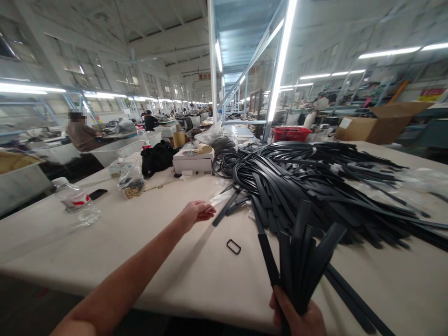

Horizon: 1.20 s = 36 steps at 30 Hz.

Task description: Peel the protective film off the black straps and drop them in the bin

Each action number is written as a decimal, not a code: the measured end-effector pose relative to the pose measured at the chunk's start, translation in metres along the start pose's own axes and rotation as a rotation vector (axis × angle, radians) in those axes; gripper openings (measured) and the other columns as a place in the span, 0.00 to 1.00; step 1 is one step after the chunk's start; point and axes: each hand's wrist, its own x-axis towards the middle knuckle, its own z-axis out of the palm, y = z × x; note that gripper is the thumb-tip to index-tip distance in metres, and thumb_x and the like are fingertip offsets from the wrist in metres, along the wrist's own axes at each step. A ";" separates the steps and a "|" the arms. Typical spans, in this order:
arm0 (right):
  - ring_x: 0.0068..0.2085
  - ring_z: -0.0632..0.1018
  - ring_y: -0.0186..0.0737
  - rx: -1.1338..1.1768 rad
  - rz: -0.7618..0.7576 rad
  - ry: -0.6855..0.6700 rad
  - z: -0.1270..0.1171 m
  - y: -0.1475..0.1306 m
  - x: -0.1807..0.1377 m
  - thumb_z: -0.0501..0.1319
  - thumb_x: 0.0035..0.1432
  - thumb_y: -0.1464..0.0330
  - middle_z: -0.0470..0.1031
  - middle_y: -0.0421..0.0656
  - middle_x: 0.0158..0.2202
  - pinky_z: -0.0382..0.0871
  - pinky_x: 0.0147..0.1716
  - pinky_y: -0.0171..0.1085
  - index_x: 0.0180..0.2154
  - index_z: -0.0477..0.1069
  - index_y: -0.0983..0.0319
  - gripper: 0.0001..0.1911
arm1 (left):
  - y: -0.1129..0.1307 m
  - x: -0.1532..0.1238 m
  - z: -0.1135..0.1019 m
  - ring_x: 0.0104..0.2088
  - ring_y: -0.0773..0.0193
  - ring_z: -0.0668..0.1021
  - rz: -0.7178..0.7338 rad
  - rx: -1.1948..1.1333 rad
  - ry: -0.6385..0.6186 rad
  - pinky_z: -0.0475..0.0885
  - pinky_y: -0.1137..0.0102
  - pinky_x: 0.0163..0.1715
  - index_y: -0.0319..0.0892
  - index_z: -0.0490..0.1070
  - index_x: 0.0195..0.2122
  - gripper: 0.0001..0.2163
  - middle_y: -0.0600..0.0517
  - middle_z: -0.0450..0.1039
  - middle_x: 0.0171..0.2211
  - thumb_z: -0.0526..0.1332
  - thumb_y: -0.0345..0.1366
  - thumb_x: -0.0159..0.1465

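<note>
Fingers of the right hand (297, 319), at the bottom edge right of centre, are closed round a bunch of black straps (301, 252); the straps fan upward from the fist, their blunt ends spread apart. Only the top of that hand shows above the frame's lower edge.

Left of centre, the left hand (194, 213) reaches forward over the table (105, 242), its bare forearm running down to the lower left corner. Its fingertips pinch the edge of a clear plastic sheet (221, 198) that lies on the table top, touching the near end of the big pile (315, 182) of black straps.

That pile fills the right half of the frame, a tangle of long flat strips, some looping toward the centre. A small black loop (233, 246) lies alone on the bare table between the two hands, just beside the pile's edge.

Farther out, at left, a plastic bottle (75, 200) lies on its side near a dark phone (98, 193). Behind these sit a bag of small brass parts (131, 179), a black bag (157, 158) and a white box (193, 163). A red basket (291, 134) stands behind the pile, and a cardboard box (381, 123) at upper right. At upper left a person (82, 135) sits at another table.
</note>
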 end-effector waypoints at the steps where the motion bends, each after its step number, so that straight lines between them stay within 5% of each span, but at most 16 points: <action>1: 0.19 0.68 0.36 0.014 -0.006 -0.008 -0.001 -0.002 0.000 0.60 0.48 0.40 0.70 0.41 0.14 0.60 0.21 0.35 0.20 0.73 0.63 0.31 | -0.008 -0.023 0.001 0.34 0.64 0.80 -0.009 -0.073 -0.004 0.74 0.70 0.38 0.38 0.76 0.36 0.16 0.45 0.80 0.40 0.64 0.48 0.59; 7: 0.17 0.63 0.31 0.076 0.022 -0.147 -0.008 -0.017 -0.011 0.62 0.52 0.46 0.67 0.37 0.14 0.54 0.20 0.34 0.25 0.76 0.64 0.27 | -0.081 -0.155 0.046 0.30 0.66 0.80 -0.264 -0.544 0.016 0.74 0.73 0.32 0.39 0.77 0.32 0.18 0.47 0.80 0.35 0.73 0.48 0.49; 11: 0.18 0.64 0.31 0.108 0.055 -0.401 0.004 -0.021 -0.030 0.60 0.56 0.49 0.65 0.34 0.13 0.54 0.21 0.32 0.42 0.77 0.67 0.28 | -0.110 -0.199 0.079 0.32 0.66 0.80 -0.415 -0.732 0.000 0.73 0.74 0.33 0.40 0.78 0.36 0.16 0.48 0.81 0.36 0.74 0.45 0.51; 14: 0.18 0.66 0.31 0.099 0.028 -0.515 0.023 -0.024 -0.038 0.61 0.56 0.52 0.66 0.34 0.15 0.58 0.21 0.32 0.40 0.76 0.67 0.24 | -0.114 -0.205 0.091 0.33 0.65 0.80 -0.396 -0.676 -0.076 0.73 0.73 0.33 0.39 0.79 0.36 0.15 0.46 0.81 0.36 0.73 0.44 0.53; 18: 0.17 0.67 0.31 0.052 -0.025 -0.493 0.039 -0.030 -0.034 0.62 0.55 0.55 0.66 0.35 0.15 0.60 0.19 0.32 0.25 0.72 0.64 0.19 | -0.109 -0.203 0.095 0.33 0.66 0.79 -0.355 -0.521 -0.214 0.71 0.74 0.35 0.36 0.80 0.34 0.15 0.45 0.80 0.36 0.71 0.44 0.55; 25: 0.16 0.65 0.29 -0.041 -0.073 -0.381 0.028 -0.034 -0.035 0.62 0.54 0.60 0.64 0.34 0.13 0.57 0.18 0.31 0.19 0.67 0.62 0.17 | -0.094 -0.189 0.092 0.35 0.63 0.80 -0.360 -0.253 -0.386 0.69 0.72 0.37 0.38 0.81 0.36 0.18 0.44 0.81 0.38 0.67 0.49 0.57; 29: 0.17 0.65 0.30 -0.065 -0.096 -0.370 0.022 -0.036 -0.038 0.63 0.54 0.61 0.64 0.34 0.13 0.58 0.18 0.31 0.21 0.70 0.62 0.14 | -0.090 -0.175 0.094 0.34 0.62 0.79 -0.198 -0.099 -0.453 0.69 0.71 0.36 0.38 0.81 0.36 0.19 0.48 0.81 0.34 0.67 0.50 0.56; 32: 0.17 0.65 0.29 -0.076 -0.108 -0.361 0.020 -0.037 -0.039 0.64 0.52 0.63 0.63 0.33 0.13 0.59 0.18 0.31 0.19 0.68 0.61 0.14 | -0.090 -0.170 0.099 0.35 0.60 0.78 -0.079 -0.057 -0.467 0.69 0.70 0.38 0.38 0.81 0.36 0.17 0.51 0.80 0.31 0.68 0.48 0.55; 36: 0.18 0.67 0.31 -0.078 -0.111 -0.359 0.018 -0.032 -0.036 0.65 0.52 0.62 0.65 0.35 0.13 0.60 0.19 0.31 0.17 0.67 0.61 0.17 | -0.093 -0.169 0.106 0.34 0.59 0.77 -0.157 -0.093 -0.430 0.69 0.69 0.38 0.37 0.81 0.30 0.17 0.50 0.79 0.29 0.69 0.49 0.54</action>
